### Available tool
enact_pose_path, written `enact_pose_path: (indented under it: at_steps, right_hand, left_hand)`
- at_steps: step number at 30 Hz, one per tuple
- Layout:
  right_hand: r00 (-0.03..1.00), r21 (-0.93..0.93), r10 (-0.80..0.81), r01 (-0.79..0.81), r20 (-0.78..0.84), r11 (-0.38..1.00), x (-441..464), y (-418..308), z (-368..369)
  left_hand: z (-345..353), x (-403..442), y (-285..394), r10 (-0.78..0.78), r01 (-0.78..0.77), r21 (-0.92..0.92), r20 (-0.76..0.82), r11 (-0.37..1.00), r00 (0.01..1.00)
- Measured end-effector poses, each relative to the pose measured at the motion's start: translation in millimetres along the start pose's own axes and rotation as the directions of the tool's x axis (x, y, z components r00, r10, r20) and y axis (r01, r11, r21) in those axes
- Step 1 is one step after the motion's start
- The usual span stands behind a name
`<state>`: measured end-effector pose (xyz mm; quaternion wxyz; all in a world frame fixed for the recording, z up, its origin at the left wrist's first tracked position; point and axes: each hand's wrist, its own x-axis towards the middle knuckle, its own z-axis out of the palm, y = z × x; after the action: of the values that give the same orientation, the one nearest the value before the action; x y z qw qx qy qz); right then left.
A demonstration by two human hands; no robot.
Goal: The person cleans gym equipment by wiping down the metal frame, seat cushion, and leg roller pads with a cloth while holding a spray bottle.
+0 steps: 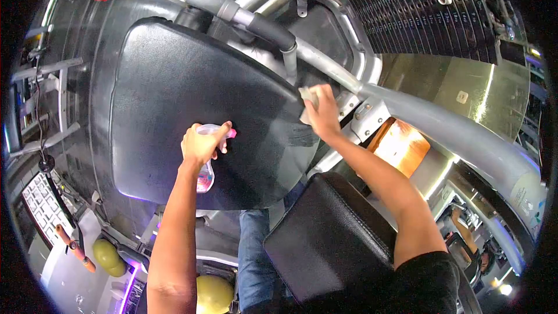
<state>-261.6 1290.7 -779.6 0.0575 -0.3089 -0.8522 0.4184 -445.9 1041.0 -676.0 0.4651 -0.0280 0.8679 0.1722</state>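
Note:
My left hand (202, 144) is wrapped around the neck of a clear spray bottle (204, 181) with a pink nozzle tip. It hangs over the large black padded backrest (174, 99) of a gym machine. Some pinkish liquid or label shows low in the bottle. My right hand (323, 111) grips a pale cloth (308, 103) at the right edge of that backrest. The cloth appears to touch the pad's edge. Part of the cloth is hidden behind my fingers.
A smaller black padded seat (331, 238) lies below my right arm. Thick silver frame tubes (453, 122) run along the right. A numbered weight stack (424, 11) stands at the upper right. Yellow-green balls (215, 294) sit at the bottom left.

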Motion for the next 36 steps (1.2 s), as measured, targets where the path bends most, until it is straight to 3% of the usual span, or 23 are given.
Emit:
enact_pose_path:
  at_steps: [4, 8, 10, 12, 13, 15, 19, 21, 24, 28, 30, 34, 36]
  right_hand:
    - [0.975, 0.119, -0.221, 0.218, 0.015, 0.969, 43, -44, 15]
    - [0.972, -0.073, -0.223, 0.228, 0.074, 0.971, 45, -69, 13]
    - [0.952, -0.139, -0.288, 0.301, 0.105, 0.943, 30, -37, 9]
    - [0.806, -0.229, -0.552, 0.591, 0.214, 0.774, 9, 1, -3]
    - [0.808, -0.230, -0.550, 0.588, 0.212, 0.775, -6, 17, -14]
    - [0.807, -0.247, -0.451, 0.559, 0.381, 0.791, -31, 33, -34]
    - [0.865, -0.233, -0.376, 0.462, 0.333, 0.856, -31, 22, -35]
    - [0.935, -0.261, -0.174, 0.259, 0.308, 0.930, -20, 3, -27]
    - [0.972, -0.133, -0.117, 0.145, 0.204, 0.980, -3, -19, -18]
    - [0.981, 0.010, -0.191, 0.190, 0.034, 0.982, 54, -62, 20]
    - [0.980, 0.006, -0.178, 0.178, 0.090, 0.984, 67, -75, 24]
    - [0.980, -0.008, -0.150, 0.152, 0.132, 0.988, 57, -32, 11]
    - [0.985, 0.065, -0.012, 0.000, 0.172, 0.998, 44, 1, 6]
  left_hand:
    - [2, 3, -5, 0.009, -0.009, 0.010, -0.005, 1.000, 1.000]
    - [6, 9, -14, 0.023, -0.020, 0.038, -0.056, 0.999, 0.998]
    - [2, 7, -9, 0.010, -0.009, 0.030, -0.025, 0.999, 1.000]
    - [2, 4, -4, -0.003, 0.002, 0.026, 0.008, 1.000, 1.000]
    - [2, 2, -2, -0.003, 0.003, 0.031, -0.014, 1.000, 1.000]
    - [1, 2, -4, -0.004, 0.006, 0.035, -0.040, 0.999, 0.999]
    - [2, 5, -8, -0.005, 0.005, 0.004, -0.020, 1.000, 1.000]
    - [2, 3, -8, -0.005, 0.005, -0.001, -0.026, 1.000, 1.000]
    - [3, 4, -6, -0.009, 0.009, -0.002, -0.012, 1.000, 1.000]
    - [3, -1, -3, -0.012, 0.013, 0.016, -0.070, 1.000, 0.997]
    - [3, 0, -5, -0.008, 0.012, 0.042, -0.082, 0.999, 0.997]
    - [0, 0, 1, 0.002, -0.002, 0.034, -0.021, 0.999, 1.000]
    - [0, -1, 2, 0.013, -0.013, 0.035, -0.002, 0.999, 1.000]
